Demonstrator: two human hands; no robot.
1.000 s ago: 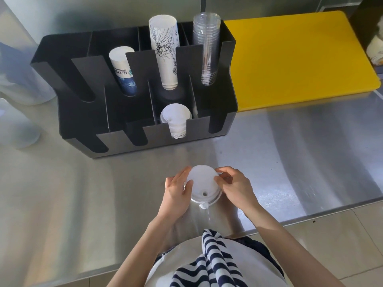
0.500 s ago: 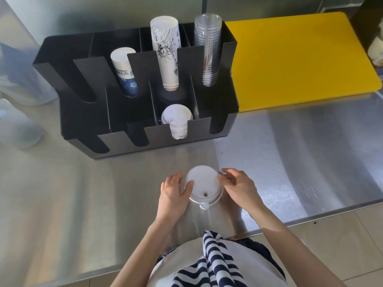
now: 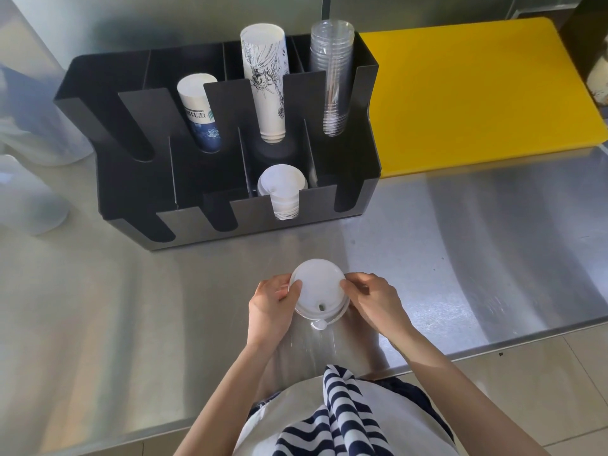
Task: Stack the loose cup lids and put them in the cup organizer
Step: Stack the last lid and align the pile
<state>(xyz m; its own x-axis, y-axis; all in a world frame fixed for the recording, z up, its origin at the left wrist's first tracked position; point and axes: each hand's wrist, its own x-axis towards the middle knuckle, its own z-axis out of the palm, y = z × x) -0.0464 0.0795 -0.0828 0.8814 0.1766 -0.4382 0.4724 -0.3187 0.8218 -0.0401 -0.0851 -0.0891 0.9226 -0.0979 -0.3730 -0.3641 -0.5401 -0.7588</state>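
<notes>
A small stack of white cup lids [image 3: 317, 291] is held just above the steel counter near its front edge. My left hand [image 3: 271, 301] grips its left rim and my right hand [image 3: 373, 299] grips its right rim. The top lid shows a sip hole and a small tab toward me. Behind them stands the black cup organizer [image 3: 131, 192]. Another stack of white lids [image 3: 281, 189] sits in one of its front slots, right of the middle.
The organizer's back slots hold a blue-and-white paper cup stack [image 3: 199, 116], a taller printed paper cup stack [image 3: 265, 80] and clear plastic cups [image 3: 332, 77]. A yellow cutting board [image 3: 477, 93] lies to the right. Translucent containers [image 3: 26, 195] stand at the far left.
Both hands have kept their grip on the lid stack and it has hardly moved; the fingers have shifted slightly on the rim.
</notes>
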